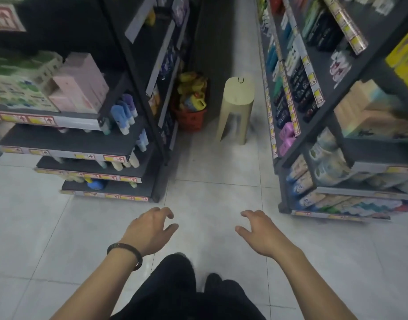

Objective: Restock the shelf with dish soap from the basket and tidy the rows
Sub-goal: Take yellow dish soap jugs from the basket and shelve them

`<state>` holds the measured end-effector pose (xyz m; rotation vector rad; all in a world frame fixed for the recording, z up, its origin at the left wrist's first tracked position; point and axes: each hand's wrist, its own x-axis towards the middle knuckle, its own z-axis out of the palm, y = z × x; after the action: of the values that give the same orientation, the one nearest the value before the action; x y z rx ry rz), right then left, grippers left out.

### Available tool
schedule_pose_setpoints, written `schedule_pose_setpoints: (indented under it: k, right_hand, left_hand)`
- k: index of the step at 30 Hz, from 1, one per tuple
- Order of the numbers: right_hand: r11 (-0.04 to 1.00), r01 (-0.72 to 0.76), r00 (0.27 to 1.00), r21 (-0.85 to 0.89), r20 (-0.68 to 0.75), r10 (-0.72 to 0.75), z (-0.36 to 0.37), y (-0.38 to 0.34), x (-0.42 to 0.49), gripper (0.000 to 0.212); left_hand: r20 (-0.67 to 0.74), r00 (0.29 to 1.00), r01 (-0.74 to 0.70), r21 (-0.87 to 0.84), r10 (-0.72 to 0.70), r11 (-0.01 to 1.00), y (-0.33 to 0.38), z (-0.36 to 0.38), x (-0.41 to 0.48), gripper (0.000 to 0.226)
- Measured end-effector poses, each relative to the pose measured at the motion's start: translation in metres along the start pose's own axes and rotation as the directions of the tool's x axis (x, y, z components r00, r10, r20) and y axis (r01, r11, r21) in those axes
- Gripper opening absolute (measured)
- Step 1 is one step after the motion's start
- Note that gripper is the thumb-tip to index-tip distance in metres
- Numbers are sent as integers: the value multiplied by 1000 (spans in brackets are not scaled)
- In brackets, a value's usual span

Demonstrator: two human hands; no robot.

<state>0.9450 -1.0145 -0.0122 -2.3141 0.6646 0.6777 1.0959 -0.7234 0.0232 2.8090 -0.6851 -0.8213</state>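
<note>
1. My left grip (150, 229) and right grip (260, 232) hang over the floor (210, 199), fingers loosely curled and apart, holding nothing.
2. The red basket (190, 118) sits on the floor down the aisle, at the foot of the left shelf unit (83, 144), well apart from me. It is heaped with yellow dish soap bottles (191, 86).
3. I judge restocking not yet begun: the basket looks full and I carry no bottle. Which row needs soap is too blurred to tell.
4. Pale tiles run between two dark shelf units; a beige stool (236, 105) stands just beside the basket.
</note>
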Motion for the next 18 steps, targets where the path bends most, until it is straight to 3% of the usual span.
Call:
schedule_pose_setpoints:
  k: [10,18]
  right_hand:
    - [999,-23,1000,-45,-21,22,-139,-66,195,64]
    - [998,-47,997,-36,-64,45,-240,-112,312,62]
  left_hand:
    - [61,997,-43,-44,46,998,11,-94,225,54]
    - [77,993,-89,2,88,996,30,-191,374,50]
